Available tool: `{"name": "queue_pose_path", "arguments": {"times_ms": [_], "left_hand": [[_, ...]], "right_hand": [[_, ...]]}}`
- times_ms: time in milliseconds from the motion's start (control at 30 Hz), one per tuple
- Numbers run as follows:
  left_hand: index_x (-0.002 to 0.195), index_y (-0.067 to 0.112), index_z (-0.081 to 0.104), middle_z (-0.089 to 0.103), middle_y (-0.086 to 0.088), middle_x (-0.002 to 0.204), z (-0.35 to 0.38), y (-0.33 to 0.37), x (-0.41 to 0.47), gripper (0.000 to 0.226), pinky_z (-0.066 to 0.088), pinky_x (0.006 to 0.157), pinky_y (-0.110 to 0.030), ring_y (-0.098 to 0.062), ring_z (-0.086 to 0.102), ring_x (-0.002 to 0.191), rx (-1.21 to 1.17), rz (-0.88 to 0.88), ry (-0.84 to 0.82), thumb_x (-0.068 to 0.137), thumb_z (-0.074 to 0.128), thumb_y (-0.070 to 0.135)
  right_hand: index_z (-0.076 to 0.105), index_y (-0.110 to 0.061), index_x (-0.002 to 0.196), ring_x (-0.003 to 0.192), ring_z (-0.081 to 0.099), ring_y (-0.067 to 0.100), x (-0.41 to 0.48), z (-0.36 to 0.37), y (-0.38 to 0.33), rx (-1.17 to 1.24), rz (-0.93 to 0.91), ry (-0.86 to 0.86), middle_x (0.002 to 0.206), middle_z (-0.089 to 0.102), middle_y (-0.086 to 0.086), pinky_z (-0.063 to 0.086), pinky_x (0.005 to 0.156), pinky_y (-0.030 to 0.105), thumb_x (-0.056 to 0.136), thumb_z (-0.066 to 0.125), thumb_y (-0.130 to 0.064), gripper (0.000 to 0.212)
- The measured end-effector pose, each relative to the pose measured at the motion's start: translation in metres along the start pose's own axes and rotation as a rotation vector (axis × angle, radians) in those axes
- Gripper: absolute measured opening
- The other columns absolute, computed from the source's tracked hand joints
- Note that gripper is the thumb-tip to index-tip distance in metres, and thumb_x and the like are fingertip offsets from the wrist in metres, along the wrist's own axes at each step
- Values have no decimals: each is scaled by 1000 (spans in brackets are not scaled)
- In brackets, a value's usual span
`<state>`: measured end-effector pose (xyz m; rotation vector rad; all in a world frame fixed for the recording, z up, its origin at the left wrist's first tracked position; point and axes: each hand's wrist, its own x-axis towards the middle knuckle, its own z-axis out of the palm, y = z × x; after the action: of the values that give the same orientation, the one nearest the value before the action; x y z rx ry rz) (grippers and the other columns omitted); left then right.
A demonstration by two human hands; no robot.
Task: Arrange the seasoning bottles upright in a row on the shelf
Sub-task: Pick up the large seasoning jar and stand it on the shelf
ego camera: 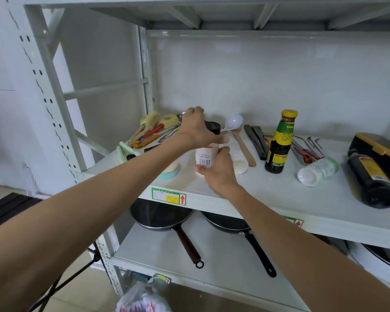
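Observation:
My right hand point(218, 170) grips a white seasoning bottle point(204, 156) with a barcode label, held upright near the front left of the grey shelf point(279, 199). My left hand point(197, 127) is over its top, fingers touching the cap area. A dark sauce bottle point(279, 143) with a yellow cap stands upright in the middle. Another white bottle point(240, 154) lies on its side just right of my hands. A white bottle with a green label point(316, 171) lies on its side farther right. A large dark soy bottle point(373, 179) also lies flat at the right.
Brushes, scissors and small tools point(149, 131) crowd the back left. A white ladle point(233, 122), wooden spoon point(243, 147), black utensils point(256, 140) and a black and yellow box point(378, 152) lie behind. A teal sponge point(170, 171) sits under my left arm. Two pans point(162, 217) rest below.

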<state>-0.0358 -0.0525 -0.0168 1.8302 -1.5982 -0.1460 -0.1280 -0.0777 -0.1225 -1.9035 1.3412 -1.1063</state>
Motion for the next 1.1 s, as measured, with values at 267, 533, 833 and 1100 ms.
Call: {"name": "queue_pose_path", "arguments": {"times_ms": [267,533,833,1100], "left_hand": [[112,17,70,70,-7,103,-35,-7,6,31,44,81,-29,-24,57,98,164,245,-227,95,47,27],[112,21,69,68,-10,115,-34,-12,-1,49,46,95,-43,-29,56,110,198,232,-220,83,32,37],[107,7,69,56,-18,80,-39,-12,-7,42,38,71,-38,-27,47,81,182,201,-193,98,33,26],[104,8,67,67,-17,97,-40,-1,-14,61,49,82,-46,-35,57,95,303,197,-179,79,25,44]], "right_hand": [[40,-4,122,117,45,32,-2,15,-10,-65,3,189,124,46,18,41,101,42,70,82,-37,75],[46,-6,123,111,54,27,5,2,-5,-25,-39,56,119,52,13,48,94,36,76,79,-25,60],[28,-16,142,124,47,18,3,-14,-12,187,-2,-250,136,48,7,41,101,32,91,56,-1,60],[38,-4,129,121,45,31,-5,10,-14,-192,59,48,127,44,17,42,103,38,68,84,-37,83]]}}
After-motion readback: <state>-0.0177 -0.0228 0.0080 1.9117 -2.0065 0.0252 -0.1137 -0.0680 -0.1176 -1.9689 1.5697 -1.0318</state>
